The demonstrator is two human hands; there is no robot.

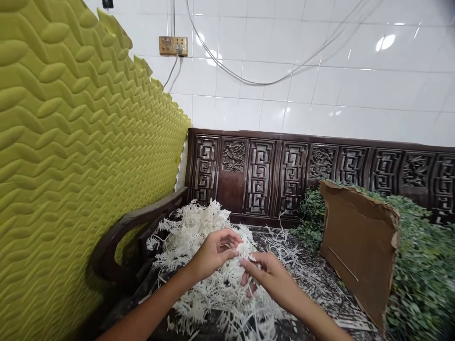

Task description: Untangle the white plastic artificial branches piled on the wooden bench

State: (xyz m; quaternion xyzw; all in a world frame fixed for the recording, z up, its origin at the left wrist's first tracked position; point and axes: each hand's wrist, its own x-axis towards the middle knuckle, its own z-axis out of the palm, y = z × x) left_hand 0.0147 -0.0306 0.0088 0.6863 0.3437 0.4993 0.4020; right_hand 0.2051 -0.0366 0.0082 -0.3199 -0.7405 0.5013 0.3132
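A heap of white plastic sprigs (202,222) with many fine branching tips lies on the dark bench seat. Over the middle of this heap, my left hand (218,248) is closed, thumb and fingers pinching a white sprig (242,248). My right hand (265,272) comes in from the lower right, its thumb and index finger pinched on the same small white piece. Both sets of fingertips are close together. The exact part held between them is partly hidden by the fingers.
A carved wooden backrest (234,189) runs behind, with a curved armrest (110,246) at left. Yellow-green foam matting (71,166) stands along the left side. At right, a brown cardboard piece (359,241) leans against green artificial foliage (423,265). Loose white bits (320,289) litter the seat.
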